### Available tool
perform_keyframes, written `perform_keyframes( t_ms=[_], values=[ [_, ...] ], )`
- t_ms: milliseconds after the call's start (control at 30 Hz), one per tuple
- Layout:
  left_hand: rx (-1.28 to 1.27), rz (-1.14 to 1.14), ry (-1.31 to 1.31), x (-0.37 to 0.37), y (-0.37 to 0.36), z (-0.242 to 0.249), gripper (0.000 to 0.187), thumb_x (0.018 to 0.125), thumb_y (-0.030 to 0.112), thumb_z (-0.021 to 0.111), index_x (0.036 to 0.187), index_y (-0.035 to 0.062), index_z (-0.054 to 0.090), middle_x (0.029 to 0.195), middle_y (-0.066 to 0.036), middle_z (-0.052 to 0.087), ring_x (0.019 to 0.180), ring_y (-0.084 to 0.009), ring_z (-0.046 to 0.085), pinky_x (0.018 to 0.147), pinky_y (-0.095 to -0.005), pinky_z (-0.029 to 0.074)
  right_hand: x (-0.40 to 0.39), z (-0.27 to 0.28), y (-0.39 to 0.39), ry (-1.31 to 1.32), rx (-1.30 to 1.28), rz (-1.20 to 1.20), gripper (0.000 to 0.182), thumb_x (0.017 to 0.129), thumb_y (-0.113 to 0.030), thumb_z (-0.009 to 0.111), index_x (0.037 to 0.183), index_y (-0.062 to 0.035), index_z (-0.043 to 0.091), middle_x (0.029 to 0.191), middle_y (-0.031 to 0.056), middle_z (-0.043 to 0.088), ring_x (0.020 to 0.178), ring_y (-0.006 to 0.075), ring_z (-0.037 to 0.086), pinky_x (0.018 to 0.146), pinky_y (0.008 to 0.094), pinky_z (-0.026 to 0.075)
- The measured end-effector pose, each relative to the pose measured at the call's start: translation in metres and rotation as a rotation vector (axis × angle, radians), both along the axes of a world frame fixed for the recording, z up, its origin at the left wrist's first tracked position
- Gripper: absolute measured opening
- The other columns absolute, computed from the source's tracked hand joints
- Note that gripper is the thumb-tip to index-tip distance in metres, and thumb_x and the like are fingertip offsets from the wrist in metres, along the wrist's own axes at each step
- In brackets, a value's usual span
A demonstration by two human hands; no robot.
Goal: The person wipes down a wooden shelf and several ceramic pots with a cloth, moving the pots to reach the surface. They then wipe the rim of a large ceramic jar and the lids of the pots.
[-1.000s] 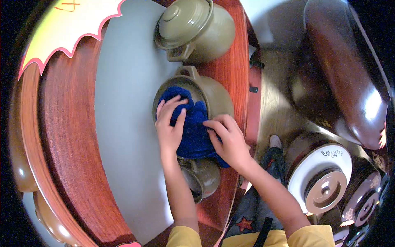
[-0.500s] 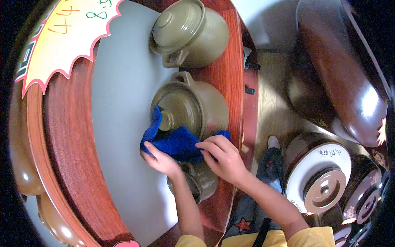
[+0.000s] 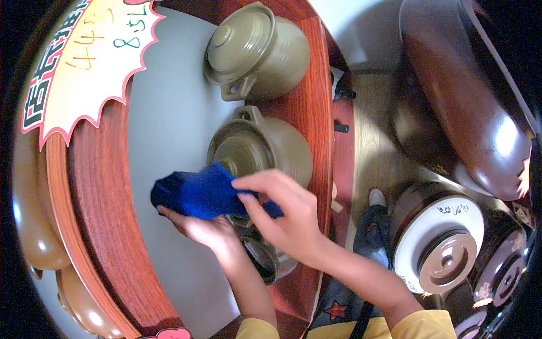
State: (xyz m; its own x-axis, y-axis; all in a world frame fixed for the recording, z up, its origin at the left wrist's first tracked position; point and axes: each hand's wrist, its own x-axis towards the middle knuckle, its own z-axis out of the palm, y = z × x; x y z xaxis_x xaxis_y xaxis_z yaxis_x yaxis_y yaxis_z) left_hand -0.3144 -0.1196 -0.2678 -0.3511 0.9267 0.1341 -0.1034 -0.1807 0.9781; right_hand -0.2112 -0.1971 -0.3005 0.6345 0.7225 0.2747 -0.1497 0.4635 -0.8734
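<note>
A blue cloth (image 3: 197, 195) is stretched between my two hands, in front of the middle olive-green lidded pot (image 3: 291, 150) and partly over its lid. My left hand (image 3: 200, 229) grips the cloth's left part from below; some of its fingers are hidden under the fabric. With thumb and fingers pinched, my right hand (image 3: 285, 212) holds the cloth's right part, and a bit of fabric hangs beneath. The right hand is slightly blurred. Below the hands stands a smaller dark pot (image 3: 268, 257), partly covered by my forearms.
Another olive-green lidded pot (image 3: 288, 59) stands farther up the red-brown wooden shelf (image 3: 316, 107). A price sign (image 3: 93, 68) juts in at upper left. Large dark brown jars (image 3: 463, 101) and a white-lidded jar (image 3: 403, 243) stand on the floor at right.
Both hands have moved the blue cloth left, off the lid's knob area. My left hand has shifted left and slightly down, my right hand left. The view has shifted slightly.
</note>
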Motion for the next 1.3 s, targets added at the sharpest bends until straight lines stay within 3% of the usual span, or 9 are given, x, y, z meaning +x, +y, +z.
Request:
perform_keyframes(
  t_ms=[200,300,400,433,500,700,900,1100,1300],
  values=[
    [0.110,-0.202,-0.024,0.010,0.048,-0.014,0.056,0.093,0.045,0.034,0.124,-0.0021,0.038,0.122,-0.015,0.046,0.111,-0.0270,0.047,0.097,-0.0432,0.036,0.025,-0.001,0.040,0.063,-0.068,-0.126,0.012,0.076,-0.002,0.059,0.088,-0.0011,0.058,0.083,0.0138,0.058,0.071,0.0274,0.059,0.059,0.0328,0.048],
    [-0.199,-0.159,0.023,0.003,0.085,-0.022,0.050,0.094,0.041,0.033,0.119,-0.0018,0.042,0.112,-0.014,0.052,0.100,-0.0242,0.052,0.091,-0.0402,0.039,0.026,-0.011,0.063,-0.058,-0.134,-0.117,0.013,0.076,-0.002,0.059,0.089,-0.0013,0.059,0.083,0.0137,0.058,0.072,0.0273,0.059,0.062,0.0324,0.049],
    [-0.483,-0.323,0.503,-0.012,0.119,-0.058,0.050,0.094,0.040,0.032,0.105,-0.0019,0.056,0.098,-0.014,0.060,0.090,-0.0211,0.056,0.085,-0.0361,0.042,0.023,-0.026,0.079,-0.213,-0.173,-0.187,0.015,0.076,-0.002,0.059,0.090,-0.0016,0.059,0.083,0.0131,0.058,0.070,0.0265,0.059,0.061,0.0314,0.050],
    [-0.467,-0.352,1.100,-0.006,0.122,-0.058,0.054,0.092,0.043,0.031,0.097,-0.0028,0.060,0.098,-0.022,0.061,0.094,-0.0282,0.057,0.086,-0.0397,0.041,0.022,-0.026,0.082,-0.262,-0.170,-0.225,0.015,0.076,-0.003,0.059,0.090,-0.0015,0.058,0.082,0.0135,0.057,0.070,0.0281,0.058,0.061,0.0328,0.050],
    [-0.393,-0.247,1.695,0.003,0.119,-0.064,0.054,0.090,0.041,0.030,0.093,-0.0014,0.063,0.099,-0.028,0.058,0.098,-0.0361,0.056,0.090,-0.0440,0.038,0.021,-0.032,0.078,-0.205,-0.183,-0.181,0.015,0.076,-0.002,0.059,0.090,-0.0015,0.058,0.082,0.0134,0.057,0.070,0.0275,0.058,0.061,0.0333,0.049],
    [-0.270,-0.190,2.004,0.040,0.104,-0.063,0.050,0.089,0.036,0.031,0.087,-0.0014,0.065,0.095,-0.025,0.061,0.095,-0.0366,0.057,0.095,-0.0484,0.031,0.029,-0.058,0.058,-0.131,-0.232,-0.126,0.013,0.075,-0.002,0.057,0.088,-0.0020,0.058,0.086,0.0160,0.056,0.081,0.0352,0.056,0.072,0.0395,0.047],
    [0.012,-0.251,1.878,0.049,0.081,-0.066,0.035,0.084,0.026,0.047,0.074,-0.0034,0.063,0.077,-0.023,0.061,0.080,-0.0374,0.058,0.084,-0.0415,0.039,0.038,-0.057,0.035,-0.134,-0.269,-0.156,0.014,0.076,0.001,0.057,0.090,-0.0010,0.058,0.085,0.0144,0.056,0.080,0.0310,0.057,0.069,0.0370,0.048],
    [0.434,-0.463,1.633,0.036,0.041,-0.071,0.026,0.083,0.021,0.052,0.085,-0.0039,0.059,0.094,-0.019,0.060,0.099,-0.0323,0.053,0.098,-0.0500,0.028,0.036,-0.062,0.017,-0.187,-0.297,-0.157,0.015,0.075,0.001,0.057,0.090,-0.0011,0.058,0.085,0.0143,0.057,0.081,0.0306,0.057,0.069,0.0351,0.047],
    [0.451,-0.576,1.578,0.028,0.008,-0.064,0.022,0.082,0.018,0.055,0.091,-0.0022,0.058,0.097,-0.016,0.060,0.107,-0.0290,0.051,0.103,-0.0493,0.022,0.030,-0.067,0.003,-0.101,-0.387,-0.055,0.016,0.075,0.002,0.058,0.091,-0.0013,0.058,0.085,0.0142,0.057,0.081,0.0301,0.058,0.070,0.0345,0.046]
  ],
)
